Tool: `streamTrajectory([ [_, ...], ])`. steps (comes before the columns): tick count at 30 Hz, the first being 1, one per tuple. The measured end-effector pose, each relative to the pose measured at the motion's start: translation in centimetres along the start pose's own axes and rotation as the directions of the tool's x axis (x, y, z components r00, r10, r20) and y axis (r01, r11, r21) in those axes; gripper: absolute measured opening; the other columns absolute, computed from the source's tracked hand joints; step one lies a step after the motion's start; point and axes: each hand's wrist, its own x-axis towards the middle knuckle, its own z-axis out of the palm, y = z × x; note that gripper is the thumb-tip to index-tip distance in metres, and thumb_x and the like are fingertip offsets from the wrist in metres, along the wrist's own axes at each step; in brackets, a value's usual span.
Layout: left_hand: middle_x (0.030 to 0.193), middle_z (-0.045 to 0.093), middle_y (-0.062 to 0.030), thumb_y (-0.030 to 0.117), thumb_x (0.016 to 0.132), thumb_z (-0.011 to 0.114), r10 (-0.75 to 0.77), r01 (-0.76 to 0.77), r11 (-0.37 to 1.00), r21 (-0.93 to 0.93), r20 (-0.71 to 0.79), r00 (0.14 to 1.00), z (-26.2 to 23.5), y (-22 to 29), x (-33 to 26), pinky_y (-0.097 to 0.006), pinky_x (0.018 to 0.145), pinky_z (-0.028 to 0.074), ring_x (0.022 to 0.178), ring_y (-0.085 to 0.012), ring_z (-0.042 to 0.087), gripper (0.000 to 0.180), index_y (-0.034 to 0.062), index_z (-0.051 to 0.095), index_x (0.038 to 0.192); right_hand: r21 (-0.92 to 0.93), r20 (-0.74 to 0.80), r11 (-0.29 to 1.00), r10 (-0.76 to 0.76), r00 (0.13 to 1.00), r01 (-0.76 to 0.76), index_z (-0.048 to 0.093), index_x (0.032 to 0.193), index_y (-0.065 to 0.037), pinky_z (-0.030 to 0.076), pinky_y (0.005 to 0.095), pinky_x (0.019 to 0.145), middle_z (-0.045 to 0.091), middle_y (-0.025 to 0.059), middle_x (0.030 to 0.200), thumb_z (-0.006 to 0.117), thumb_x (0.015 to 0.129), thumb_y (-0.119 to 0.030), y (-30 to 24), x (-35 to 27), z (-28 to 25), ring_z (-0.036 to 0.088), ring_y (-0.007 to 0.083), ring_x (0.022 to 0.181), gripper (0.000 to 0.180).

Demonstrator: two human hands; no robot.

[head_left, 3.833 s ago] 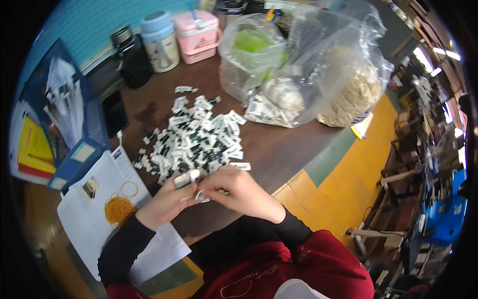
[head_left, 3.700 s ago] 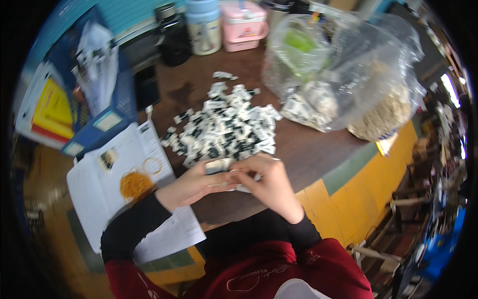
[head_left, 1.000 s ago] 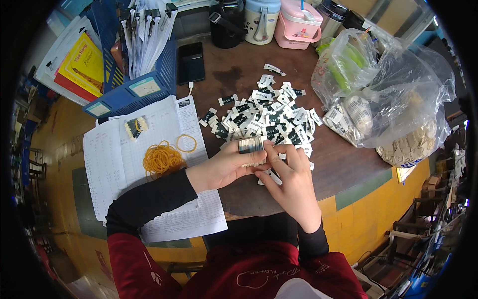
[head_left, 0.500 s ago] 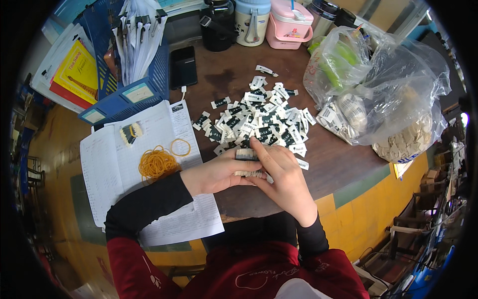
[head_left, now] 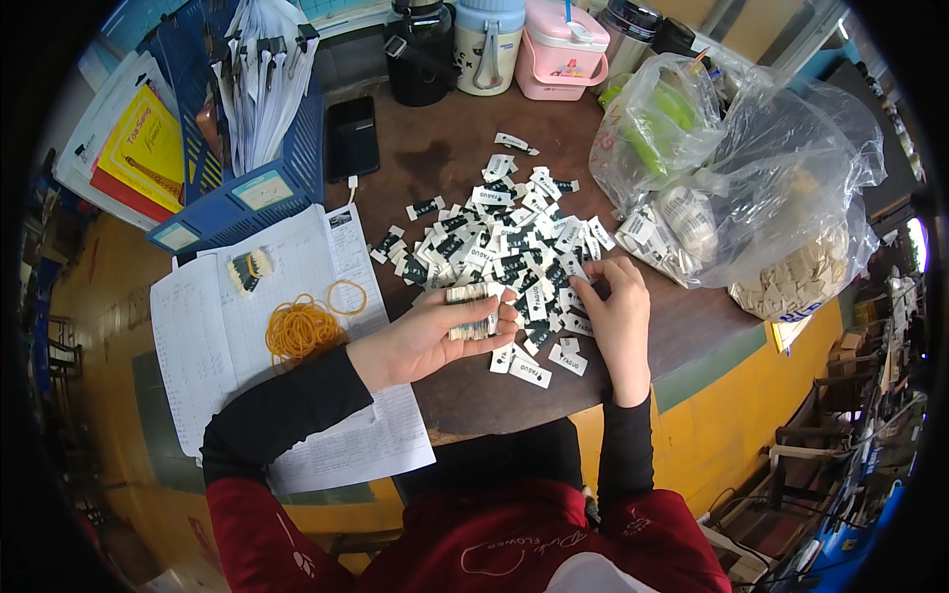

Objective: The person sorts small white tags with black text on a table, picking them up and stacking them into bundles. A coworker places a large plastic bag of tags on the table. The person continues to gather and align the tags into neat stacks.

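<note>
My left hand (head_left: 413,341) is closed round a thick stack of small fabric labels (head_left: 472,314), its thumb on top and fingers curled beneath. Beyond it spreads a loose pile of white and dark green labels (head_left: 484,242) on the brown table. At the pile's right edge my right hand (head_left: 621,314) bends over, thumb and forefinger pinched on a white label (head_left: 572,269). Several labels (head_left: 531,371) lie scattered toward me, between the two hands.
Orange rubber bands (head_left: 301,331) and a bound label bundle (head_left: 249,269) rest on written paper sheets (head_left: 198,336) at left. A blue file rack (head_left: 247,203) and a phone (head_left: 353,138) stand behind. Clear plastic bags (head_left: 771,188) hold labels at right; bottles (head_left: 487,49) line the back.
My right hand has left the stack and moved right to the pile's edge. The left hand keeps the stack, now in plain view. More labels lie near the table's front.
</note>
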Motion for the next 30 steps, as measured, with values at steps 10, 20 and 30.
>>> streamTrajectory([
  [10, 0.113, 0.061, -0.0104, 0.014, 0.099, 0.058, 0.016, -0.016, 1.0, 0.013, 0.006, 1.0, -0.2, -0.1, 0.0, -0.039, 0.103, 0.052, 0.111, -0.0233, 0.062, 0.034, -0.0001, 0.052, 0.13, 0.243, 0.25, 0.966, 0.023, 0.968, -0.085, 0.066, 0.087, 0.004, 0.047, 0.0294, 0.071, 0.064, 0.0081, 0.082, 0.07, 0.083, -0.001, 0.5, 0.0, -4.6, 0.06, 0.0181, 0.076, 0.008],
  [20, 0.112, 0.062, -0.0099, 0.012, 0.099, 0.059, 0.003, -0.003, 1.0, 0.024, -0.003, 1.0, 0.1, 0.0, 0.0, -0.039, 0.104, 0.052, 0.11, -0.0228, 0.062, 0.03, -0.0001, 0.055, 0.126, 0.009, 0.313, 0.986, -0.162, 0.936, 0.168, 0.062, 0.092, -0.001, 0.047, 0.0389, 0.08, 0.058, 0.0121, 0.091, 0.073, 0.078, -0.006, 0.4, -0.4, -3.3, 0.059, 0.0318, 0.091, 0.018],
  [30, 0.112, 0.064, -0.0113, 0.014, 0.097, 0.062, 0.025, -0.026, 0.999, 0.02, 0.008, 1.0, -0.1, -0.2, 0.0, -0.036, 0.102, 0.053, 0.111, -0.0233, 0.063, 0.034, -0.0026, 0.055, 0.126, 0.071, 0.255, 0.997, -0.034, 0.966, 0.017, 0.068, 0.095, -0.001, 0.047, 0.0351, 0.072, 0.063, 0.0104, 0.081, 0.074, 0.075, -0.003, -0.6, -1.2, -3.6, 0.058, 0.0242, 0.074, 0.021],
])
